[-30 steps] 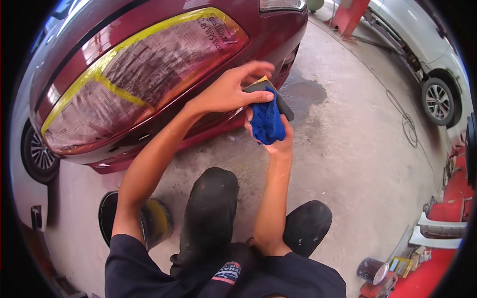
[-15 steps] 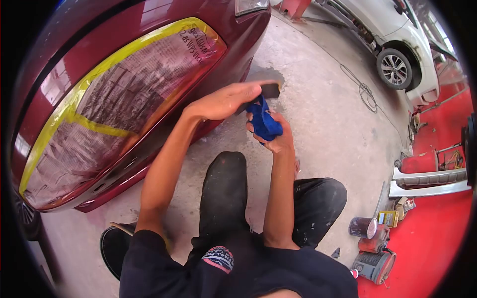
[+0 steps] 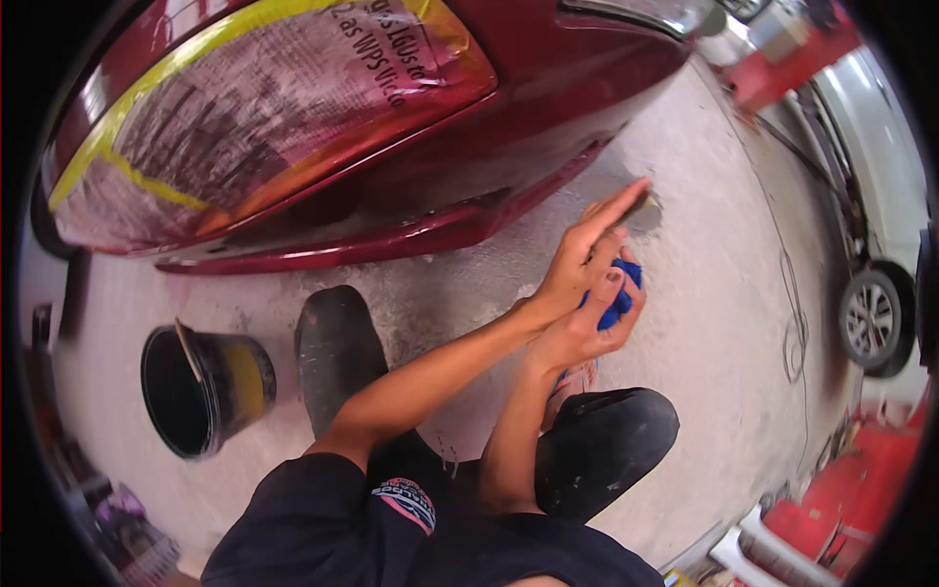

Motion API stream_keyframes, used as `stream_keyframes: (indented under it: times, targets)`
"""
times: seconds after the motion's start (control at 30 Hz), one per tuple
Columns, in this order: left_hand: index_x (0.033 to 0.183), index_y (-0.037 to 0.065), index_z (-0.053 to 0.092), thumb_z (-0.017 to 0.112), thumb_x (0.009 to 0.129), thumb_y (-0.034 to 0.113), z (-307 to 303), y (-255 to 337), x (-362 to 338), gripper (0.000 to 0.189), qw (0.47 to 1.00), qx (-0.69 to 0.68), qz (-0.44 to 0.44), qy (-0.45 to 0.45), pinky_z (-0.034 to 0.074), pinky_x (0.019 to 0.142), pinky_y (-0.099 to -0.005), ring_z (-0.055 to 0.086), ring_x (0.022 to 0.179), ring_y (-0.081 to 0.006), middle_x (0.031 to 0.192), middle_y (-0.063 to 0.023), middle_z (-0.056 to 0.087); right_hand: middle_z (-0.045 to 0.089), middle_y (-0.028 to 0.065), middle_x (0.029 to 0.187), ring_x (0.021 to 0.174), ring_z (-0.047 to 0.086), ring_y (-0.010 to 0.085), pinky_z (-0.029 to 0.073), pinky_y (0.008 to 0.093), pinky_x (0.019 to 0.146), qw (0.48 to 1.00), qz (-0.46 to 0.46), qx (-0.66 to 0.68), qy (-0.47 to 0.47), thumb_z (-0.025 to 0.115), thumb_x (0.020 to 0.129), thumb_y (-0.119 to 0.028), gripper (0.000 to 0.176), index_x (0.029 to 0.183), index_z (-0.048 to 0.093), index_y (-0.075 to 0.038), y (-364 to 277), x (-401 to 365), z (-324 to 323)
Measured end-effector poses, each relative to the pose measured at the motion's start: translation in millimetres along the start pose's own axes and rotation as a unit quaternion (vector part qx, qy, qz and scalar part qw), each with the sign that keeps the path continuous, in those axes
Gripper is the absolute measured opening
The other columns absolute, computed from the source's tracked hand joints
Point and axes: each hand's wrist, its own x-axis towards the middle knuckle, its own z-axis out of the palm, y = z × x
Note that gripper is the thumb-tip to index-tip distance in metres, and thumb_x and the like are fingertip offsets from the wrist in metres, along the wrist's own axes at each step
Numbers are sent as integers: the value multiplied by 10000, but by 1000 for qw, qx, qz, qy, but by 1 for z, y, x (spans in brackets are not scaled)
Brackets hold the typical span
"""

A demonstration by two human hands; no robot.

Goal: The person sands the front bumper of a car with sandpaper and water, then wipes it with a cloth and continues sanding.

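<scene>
My left hand [image 3: 577, 259] reaches out with its fingers straight, above the floor by the red car's lower edge. A dark flat pad [image 3: 643, 203] shows only slightly behind those fingertips; most of it is hidden by the hand. Just below, touching or very close to the left hand, my right hand [image 3: 597, 328] is wrapped round a bunched blue cloth [image 3: 618, 303]. The maroon car body [image 3: 548, 98] is beside both hands, its masked area covered by printed paper [image 3: 264, 117] and edged with yellow tape [image 3: 156, 186].
A black bucket [image 3: 230, 382] with a stick across its rim stands left of my knee. A white car's wheel [image 3: 873, 318] and a thin cable [image 3: 794, 328] are at the right. Red equipment [image 3: 787, 54] stands at the upper right, and a darker patch marks the floor beyond my hands.
My view has turned, bringing the bucket into fuller sight. Both hands appear farther right, still together, with the blue cloth in the right hand. The dark pad is now mostly hidden.
</scene>
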Motion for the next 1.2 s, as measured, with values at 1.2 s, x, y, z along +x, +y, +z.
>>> stream_keyframes:
  times: [1.2]
  targets:
    - [1376,-94,614,476,1057,81,-202,52,-24,389,396,350,139,838,513,1058,-499,647,1229,-479,1308,-362,650,766,205,900,887,752,393,600,516,813,285,-724,187,-600,745,810,-333,261,907,813,-100,-179,-5,243]
